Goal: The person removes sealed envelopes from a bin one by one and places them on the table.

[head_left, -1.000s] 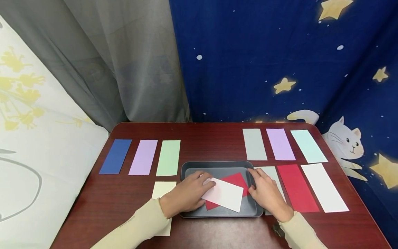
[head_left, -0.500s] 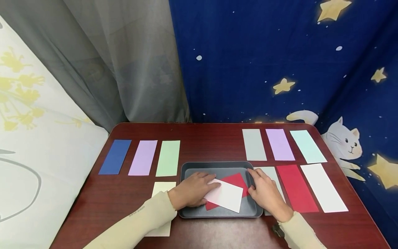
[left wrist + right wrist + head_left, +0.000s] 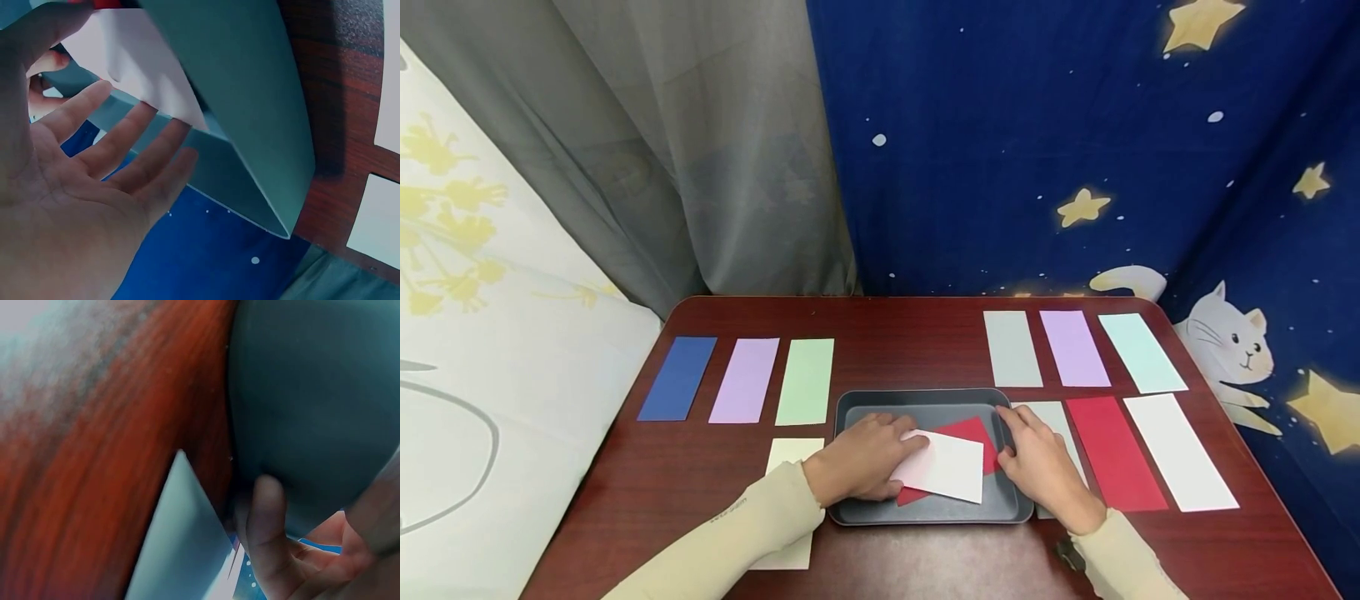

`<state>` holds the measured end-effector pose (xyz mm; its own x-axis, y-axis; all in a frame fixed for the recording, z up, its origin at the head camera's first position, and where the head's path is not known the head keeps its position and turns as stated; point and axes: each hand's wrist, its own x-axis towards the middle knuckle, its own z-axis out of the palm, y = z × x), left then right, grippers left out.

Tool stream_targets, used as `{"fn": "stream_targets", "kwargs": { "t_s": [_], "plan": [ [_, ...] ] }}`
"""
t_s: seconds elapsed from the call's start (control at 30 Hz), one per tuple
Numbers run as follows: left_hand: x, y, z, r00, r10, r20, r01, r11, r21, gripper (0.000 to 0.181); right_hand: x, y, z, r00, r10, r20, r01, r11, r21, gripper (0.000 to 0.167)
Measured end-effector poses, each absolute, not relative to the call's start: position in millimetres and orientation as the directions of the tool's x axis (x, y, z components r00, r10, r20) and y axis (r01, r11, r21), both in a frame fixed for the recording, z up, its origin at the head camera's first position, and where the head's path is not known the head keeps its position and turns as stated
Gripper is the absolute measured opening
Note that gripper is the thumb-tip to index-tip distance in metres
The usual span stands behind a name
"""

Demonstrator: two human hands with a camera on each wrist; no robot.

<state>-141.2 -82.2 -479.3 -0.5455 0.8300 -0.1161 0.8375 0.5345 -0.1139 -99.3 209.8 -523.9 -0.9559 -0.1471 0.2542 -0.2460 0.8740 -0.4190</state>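
Note:
A dark grey tray (image 3: 925,401) stands near the front middle of the table. In it a white card (image 3: 949,468) lies slanted over a red card (image 3: 972,430). My left hand (image 3: 871,457) reaches into the tray and holds the white card's left end between thumb and fingers; in the left wrist view the fingertips (image 3: 147,111) meet the card's edge. My right hand (image 3: 1043,460) grips the tray's right rim; one finger (image 3: 269,515) presses the outer wall in the right wrist view. The left hand hides part of both cards' left ends.
At the left lie blue (image 3: 677,378), lilac (image 3: 744,381) and green (image 3: 805,382) cards, with cream card (image 3: 793,451) partly under the left sleeve. At the right are grey (image 3: 1013,350), lilac (image 3: 1075,348), mint (image 3: 1142,353), red (image 3: 1116,454) and white (image 3: 1182,452) cards. Another grey card (image 3: 1054,414) lies beside the tray.
My left hand has shifted slightly to the right along the white card. That card has turned a little, its right end rising away from me. My right hand stays on the tray rim.

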Motion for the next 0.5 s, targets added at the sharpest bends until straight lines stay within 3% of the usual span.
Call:
{"fn": "stream_targets", "kwargs": {
  "t_s": [0.27,0.5],
  "plan": [
    [-141,-89,-473,-0.577,0.813,-0.074,0.813,0.581,0.041,0.060,-99,210,-523,-0.960,-0.150,0.239,-0.240,0.877,-0.416,0.058],
    [-137,-98,-468,-0.572,0.820,-0.004,0.820,0.572,0.020,0.061,-99,210,-522,-0.958,-0.156,0.241,-0.245,0.883,-0.401,0.059]
  ]
}}
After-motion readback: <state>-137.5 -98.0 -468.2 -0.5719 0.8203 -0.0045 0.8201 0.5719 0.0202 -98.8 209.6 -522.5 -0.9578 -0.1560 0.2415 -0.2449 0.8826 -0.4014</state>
